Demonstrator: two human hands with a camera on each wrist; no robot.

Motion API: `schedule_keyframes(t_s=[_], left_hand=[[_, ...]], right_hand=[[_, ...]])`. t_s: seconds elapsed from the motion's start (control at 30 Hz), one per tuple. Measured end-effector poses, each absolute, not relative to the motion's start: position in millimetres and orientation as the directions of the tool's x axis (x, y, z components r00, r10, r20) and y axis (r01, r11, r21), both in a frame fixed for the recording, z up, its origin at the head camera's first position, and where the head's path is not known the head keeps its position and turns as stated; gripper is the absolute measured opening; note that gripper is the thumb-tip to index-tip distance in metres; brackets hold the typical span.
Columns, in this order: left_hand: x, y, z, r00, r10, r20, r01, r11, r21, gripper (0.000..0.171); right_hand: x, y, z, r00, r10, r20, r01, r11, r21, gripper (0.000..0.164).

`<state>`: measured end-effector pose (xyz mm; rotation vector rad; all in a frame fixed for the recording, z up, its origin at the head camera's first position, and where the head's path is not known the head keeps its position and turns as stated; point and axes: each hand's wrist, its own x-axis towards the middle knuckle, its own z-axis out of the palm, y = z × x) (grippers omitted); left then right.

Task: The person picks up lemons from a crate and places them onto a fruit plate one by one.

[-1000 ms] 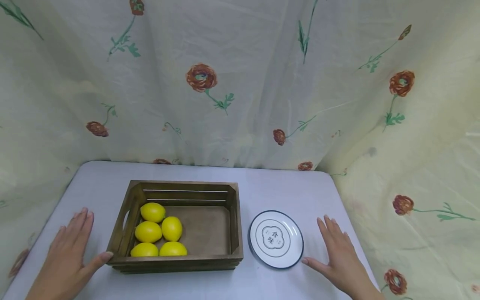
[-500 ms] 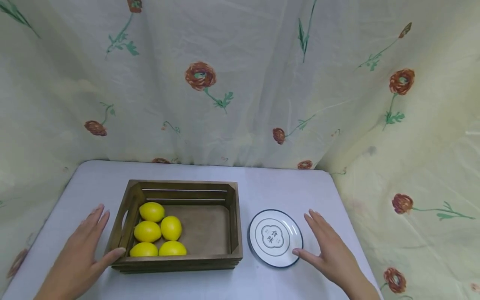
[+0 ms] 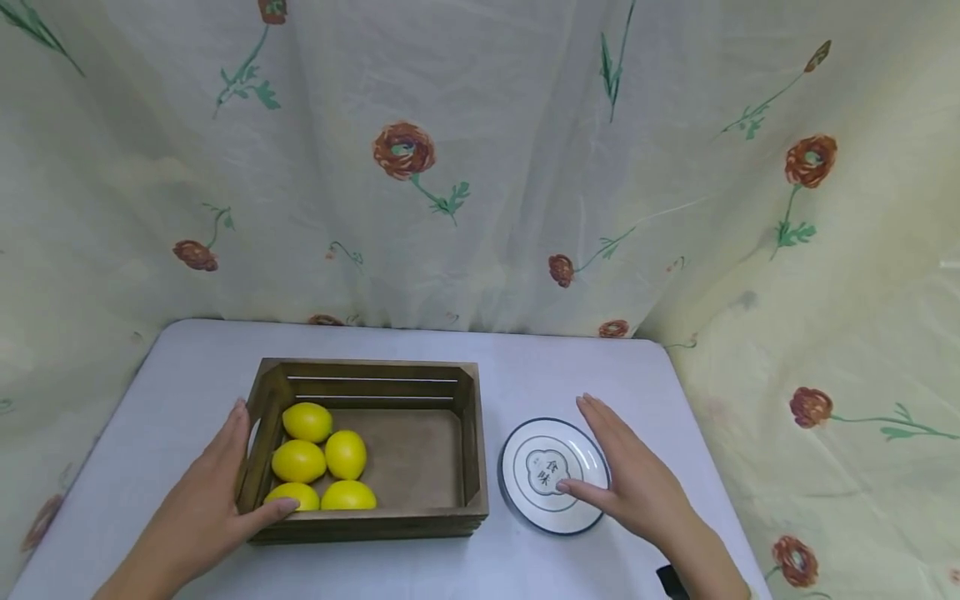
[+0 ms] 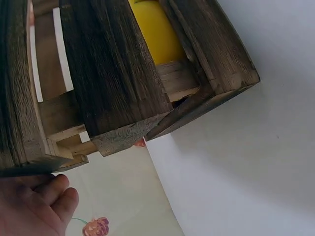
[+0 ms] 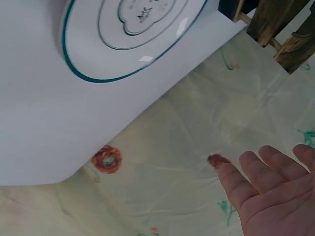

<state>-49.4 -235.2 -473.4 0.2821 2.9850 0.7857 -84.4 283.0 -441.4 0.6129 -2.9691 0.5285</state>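
Note:
My left hand (image 3: 202, 492) is at the near left corner of a brown wooden crate (image 3: 367, 527), fingers along its left side and thumb over the front rim. In the left wrist view, bent fingertips (image 4: 61, 196) show close beside the crate's slats (image 4: 113, 73). Several yellow lemons (image 3: 347, 455) lie in the left half of the crate. To the right of the crate, a white plate (image 3: 525, 508) with a dark rim and printed characters lies flat. My right hand (image 3: 637, 483) hovers over the plate's right side, fingers extended and thumb apart, holding nothing.
Crate and plate stand on a white-covered table (image 3: 570, 367). A cream curtain (image 3: 495, 167) printed with red flowers hangs behind the table and along its sides. A small black object (image 3: 671, 582) shows at my right wrist.
My left hand has moved right, from beside the crate to over its left edge. My right hand has moved left, now overlapping the plate. Crate, lemons and plate have stayed in place.

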Motion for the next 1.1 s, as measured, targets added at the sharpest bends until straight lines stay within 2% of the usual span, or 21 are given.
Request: schedule_keyframes(t_s=[0.17,0.43,0.63,0.83,1.1], left_hand=[[-48.5,-231.7,-474.0,-0.981,0.192,-0.012,0.160,0.847,0.508,0.128],[-48.0,-223.0,-471.6,-0.991,0.114,-0.074,0.043,0.781,0.623,0.107],[-48.8,-216.2,-472.0,-0.998,0.054,0.017,0.053,0.783,0.620,0.094],[-48.0,-215.4,-476.9,-0.992,0.043,0.115,0.107,0.770,0.629,0.075],[-45.7,-218.0,-478.6,-0.991,0.030,0.131,0.109,0.756,0.646,0.068]], right_hand=[[-92.4,271.1,-430.7,-0.899,-0.421,0.122,-0.438,0.844,-0.311,0.112],[-104.7,240.8,-409.5,-0.842,-0.529,0.105,-0.532,0.782,-0.325,0.109],[-119.1,215.2,-393.6,-0.755,-0.640,0.143,-0.651,0.706,-0.279,0.106],[-131.5,186.6,-379.7,-0.702,-0.706,0.091,-0.701,0.665,-0.258,0.100],[-149.1,144.5,-371.7,-0.610,-0.792,0.023,-0.776,0.591,-0.219,0.100]])
